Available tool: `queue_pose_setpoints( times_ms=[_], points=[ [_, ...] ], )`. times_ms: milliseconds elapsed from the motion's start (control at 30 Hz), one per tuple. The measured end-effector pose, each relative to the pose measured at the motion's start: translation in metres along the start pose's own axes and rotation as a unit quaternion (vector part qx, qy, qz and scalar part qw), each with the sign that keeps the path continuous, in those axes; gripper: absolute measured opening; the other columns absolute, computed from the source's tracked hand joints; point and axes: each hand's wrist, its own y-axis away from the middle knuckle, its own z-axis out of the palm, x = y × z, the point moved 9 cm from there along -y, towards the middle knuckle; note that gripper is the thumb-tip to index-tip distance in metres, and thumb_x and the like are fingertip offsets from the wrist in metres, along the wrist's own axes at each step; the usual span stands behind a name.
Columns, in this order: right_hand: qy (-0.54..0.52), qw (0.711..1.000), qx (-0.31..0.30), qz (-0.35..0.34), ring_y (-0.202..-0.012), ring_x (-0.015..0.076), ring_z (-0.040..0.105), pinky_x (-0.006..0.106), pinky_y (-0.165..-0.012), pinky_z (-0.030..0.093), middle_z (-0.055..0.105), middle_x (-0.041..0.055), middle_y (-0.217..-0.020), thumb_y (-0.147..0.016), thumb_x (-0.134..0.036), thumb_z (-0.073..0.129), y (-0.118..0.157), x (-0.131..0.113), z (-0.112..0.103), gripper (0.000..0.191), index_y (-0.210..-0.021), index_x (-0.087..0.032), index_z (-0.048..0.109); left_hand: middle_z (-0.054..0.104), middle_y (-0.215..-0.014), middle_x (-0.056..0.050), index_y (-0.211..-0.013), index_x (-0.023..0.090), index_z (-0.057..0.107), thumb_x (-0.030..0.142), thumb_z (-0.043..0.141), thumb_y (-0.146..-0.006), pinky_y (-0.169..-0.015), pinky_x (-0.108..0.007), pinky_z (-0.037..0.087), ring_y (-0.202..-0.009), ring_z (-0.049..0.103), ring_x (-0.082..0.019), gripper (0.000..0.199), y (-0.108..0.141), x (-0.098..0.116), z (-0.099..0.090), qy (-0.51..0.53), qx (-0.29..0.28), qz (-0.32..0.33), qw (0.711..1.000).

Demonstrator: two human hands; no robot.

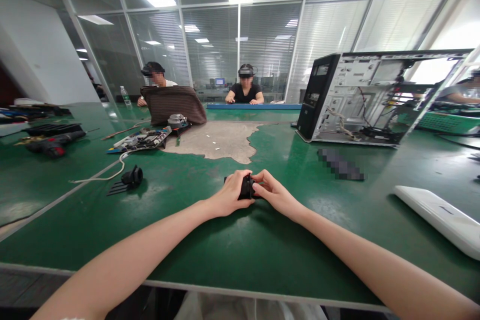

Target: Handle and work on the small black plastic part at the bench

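Observation:
My left hand (229, 194) is closed around a small black plastic part (246, 188) just above or on the green tabletop (232, 240). From the other side, the thumb and fingers of my right hand (275, 191) pinch the same part. Much of it is hidden behind my fingers, so its exact kind does not show. To the left lies another black plastic piece (132, 177) with a round end and several flat prongs, touched by neither hand.
Left stand a circuit board (144, 139) with a pale cable, a cordless drill (56, 144) and a brown cloth (168, 102). Right are an opened computer case (318, 102), a blurred dark object (340, 164) and a white flat device (438, 215). Two people (245, 87) sit opposite.

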Motion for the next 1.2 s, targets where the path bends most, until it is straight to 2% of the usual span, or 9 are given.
queue_pose_setpoints(
  times_ms=[100, 267, 500, 667, 767, 900, 1033, 1200],
  points=[
    [-0.015, 1.0, 0.007, 0.015, -0.08, 0.0127, 0.056, 0.032, -0.073, 0.048, 0.052, 0.0006, -0.092, -0.078, -0.038, 0.051, -0.003, 0.005, -0.001, 0.021, -0.088, -0.021, 0.044, 0.039, -0.116, -0.01, -0.123, 0.019, 0.022, 0.028, 0.061, -0.071, -0.094, -0.04, 0.031, -0.109, 0.038, -0.024, 0.066, 0.0, 0.001, 0.0, -0.004, 0.002, 0.007, 1.0],
    [-0.001, 0.999, 0.006, 0.035, -0.082, 0.0135, 0.054, 0.033, -0.075, 0.047, 0.052, 0.0018, -0.092, -0.077, -0.039, 0.051, -0.004, 0.01, -0.002, 0.025, -0.092, -0.02, 0.045, 0.038, -0.117, -0.01, -0.123, 0.019, 0.022, 0.028, 0.061, -0.07, -0.095, -0.04, 0.031, -0.11, 0.038, -0.024, 0.066, 0.0, 0.0, 0.001, -0.003, 0.002, 0.008, 1.0],
    [-0.001, 0.999, -0.03, -0.017, -0.088, 0.0135, 0.054, 0.03, -0.077, 0.045, 0.049, 0.0007, -0.097, -0.074, -0.031, 0.057, 0.003, -0.006, 0.003, 0.024, -0.09, -0.022, 0.042, 0.038, -0.118, -0.01, -0.123, 0.019, 0.022, 0.028, 0.059, -0.071, -0.095, -0.04, 0.031, -0.109, 0.038, -0.023, 0.064, 0.0, -0.001, 0.001, 0.006, -0.008, -0.001, 1.0],
    [0.002, 1.0, 0.011, 0.0, -0.077, 0.0119, 0.054, 0.03, -0.07, 0.047, 0.051, -0.0008, -0.086, -0.077, -0.037, 0.052, -0.001, 0.001, -0.001, 0.021, -0.086, -0.021, 0.043, 0.039, -0.117, -0.01, -0.123, 0.019, 0.023, 0.029, 0.06, -0.071, -0.094, -0.04, 0.031, -0.109, 0.038, -0.024, 0.065, 0.0, 0.001, 0.0, 0.007, -0.004, 0.002, 1.0],
    [0.013, 1.0, 0.023, 0.012, -0.078, 0.0125, 0.054, 0.031, -0.071, 0.047, 0.051, 0.0002, -0.089, -0.075, -0.038, 0.054, -0.004, 0.006, -0.003, 0.025, -0.09, -0.021, 0.043, 0.039, -0.117, -0.01, -0.123, 0.02, 0.023, 0.029, 0.06, -0.071, -0.094, -0.041, 0.031, -0.109, 0.039, -0.024, 0.065, -0.001, 0.001, 0.0, 0.008, -0.005, 0.001, 1.0],
    [0.022, 1.0, 0.008, 0.019, -0.082, 0.0136, 0.055, 0.033, -0.076, 0.047, 0.052, 0.0022, -0.093, -0.077, -0.036, 0.052, -0.004, 0.006, -0.002, 0.024, -0.093, -0.02, 0.044, 0.038, -0.118, -0.01, -0.123, 0.02, 0.023, 0.029, 0.06, -0.071, -0.094, -0.041, 0.031, -0.108, 0.039, -0.024, 0.064, -0.001, 0.0, 0.0, 0.011, -0.003, -0.004, 1.0],
    [0.025, 0.999, -0.017, -0.022, -0.084, 0.0134, 0.055, 0.031, -0.077, 0.046, 0.051, 0.0013, -0.095, -0.076, -0.032, 0.055, 0.001, -0.004, 0.002, 0.021, -0.09, -0.021, 0.044, 0.039, -0.117, -0.01, -0.123, 0.019, 0.024, 0.028, 0.06, -0.071, -0.094, -0.041, 0.031, -0.109, 0.038, -0.024, 0.064, 0.0, 0.0, -0.001, 0.014, -0.006, -0.011, 1.0],
    [0.023, 1.0, 0.008, -0.01, -0.077, 0.0118, 0.055, 0.03, -0.072, 0.047, 0.052, 0.0001, -0.091, -0.079, -0.037, 0.049, 0.001, -0.001, -0.001, 0.02, -0.089, -0.021, 0.044, 0.039, -0.117, -0.01, -0.123, 0.02, 0.024, 0.028, 0.06, -0.07, -0.094, -0.042, 0.031, -0.109, 0.039, -0.024, 0.064, 0.0, 0.001, -0.001, 0.011, -0.001, -0.009, 1.0]
  ],
)
